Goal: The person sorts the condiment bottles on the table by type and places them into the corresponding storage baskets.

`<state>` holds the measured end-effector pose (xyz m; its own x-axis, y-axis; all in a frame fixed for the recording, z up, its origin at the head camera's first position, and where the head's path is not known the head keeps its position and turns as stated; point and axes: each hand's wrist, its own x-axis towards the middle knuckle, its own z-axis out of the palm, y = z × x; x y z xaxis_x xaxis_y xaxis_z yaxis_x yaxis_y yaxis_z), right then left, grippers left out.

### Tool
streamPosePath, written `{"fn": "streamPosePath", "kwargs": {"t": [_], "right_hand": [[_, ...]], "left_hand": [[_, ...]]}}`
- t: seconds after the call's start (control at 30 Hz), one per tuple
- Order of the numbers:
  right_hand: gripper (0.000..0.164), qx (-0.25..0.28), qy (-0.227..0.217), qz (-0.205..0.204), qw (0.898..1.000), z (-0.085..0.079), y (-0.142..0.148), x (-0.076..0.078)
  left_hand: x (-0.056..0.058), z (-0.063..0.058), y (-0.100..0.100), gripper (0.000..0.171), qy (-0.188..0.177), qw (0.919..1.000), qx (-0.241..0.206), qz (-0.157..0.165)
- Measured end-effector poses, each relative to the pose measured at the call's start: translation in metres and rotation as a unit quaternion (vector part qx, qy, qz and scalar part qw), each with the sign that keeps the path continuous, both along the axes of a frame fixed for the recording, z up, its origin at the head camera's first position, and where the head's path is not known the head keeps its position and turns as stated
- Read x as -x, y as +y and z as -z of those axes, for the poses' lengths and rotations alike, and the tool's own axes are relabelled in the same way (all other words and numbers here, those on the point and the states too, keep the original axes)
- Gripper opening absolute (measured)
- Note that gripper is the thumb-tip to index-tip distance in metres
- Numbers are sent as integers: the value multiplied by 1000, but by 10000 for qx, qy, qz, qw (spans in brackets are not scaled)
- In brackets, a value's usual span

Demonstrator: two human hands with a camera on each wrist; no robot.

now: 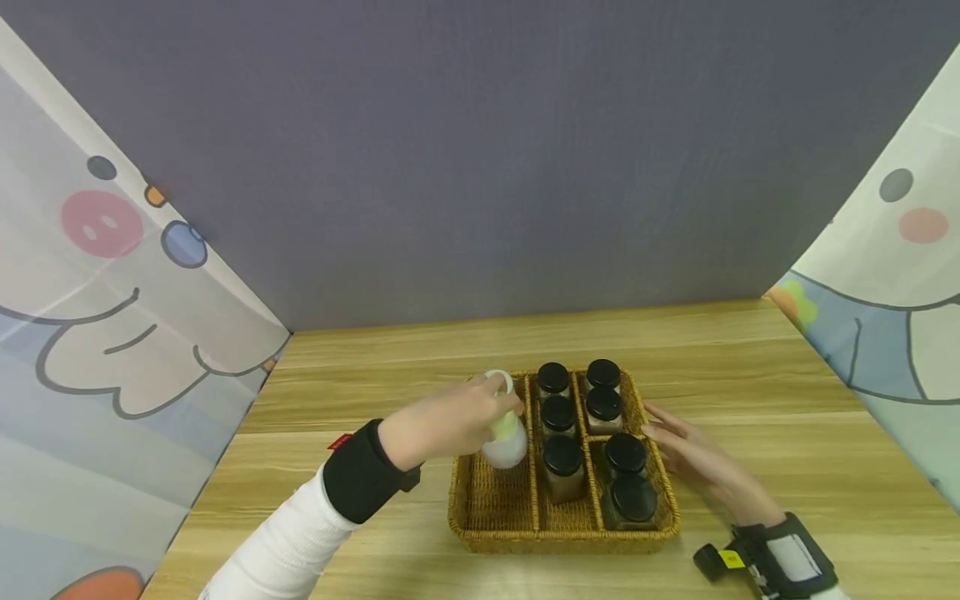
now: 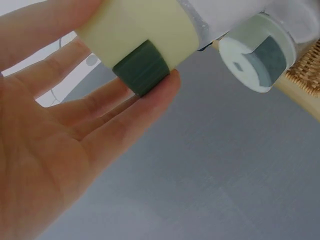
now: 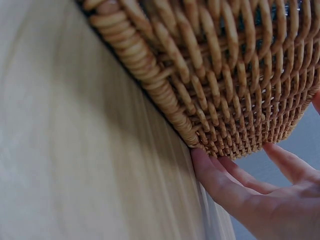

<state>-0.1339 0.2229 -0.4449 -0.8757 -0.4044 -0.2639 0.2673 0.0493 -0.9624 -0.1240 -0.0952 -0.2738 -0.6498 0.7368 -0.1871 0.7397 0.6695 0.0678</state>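
Observation:
My left hand (image 1: 468, 421) is over the left section of the wicker basket (image 1: 501, 546), gripping a seasoning jar (image 1: 505, 450) by its pale yellow lid. In the left wrist view the jar's lid (image 2: 150, 30) has a dark green flap, and fingers lie along it; the body is whitish and see-through. A second jar (image 2: 260, 55), with a white lid and grey-green flap, is just beyond it. My right hand (image 1: 701, 458) is at the basket's right side. The right wrist view shows its extended fingers (image 3: 220, 182) touching the outer woven wall (image 3: 225, 90).
Several black-lidded jars (image 1: 562, 454) stand in the basket's middle and right sections, split by woven dividers (image 1: 534, 492). The basket rests on a wood-grain table (image 1: 375, 367). A grey panel (image 1: 480, 167) rises behind, with cartoon-printed sheets (image 1: 97, 333) at the sides.

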Motion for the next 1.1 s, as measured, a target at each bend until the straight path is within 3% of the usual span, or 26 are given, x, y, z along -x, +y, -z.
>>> {"fn": "streamPosePath", "kwargs": {"t": [0.83,1.1], "right_hand": [[71,-23,-60,61,10000,-2,-1,0],[71,-36,-36,54,10000,-2,-1,0]], "left_hand": [[7,32,-2,37,-119,9996,-154,-190],[9,41,-2,34,47,9999,-56,-129]]}}
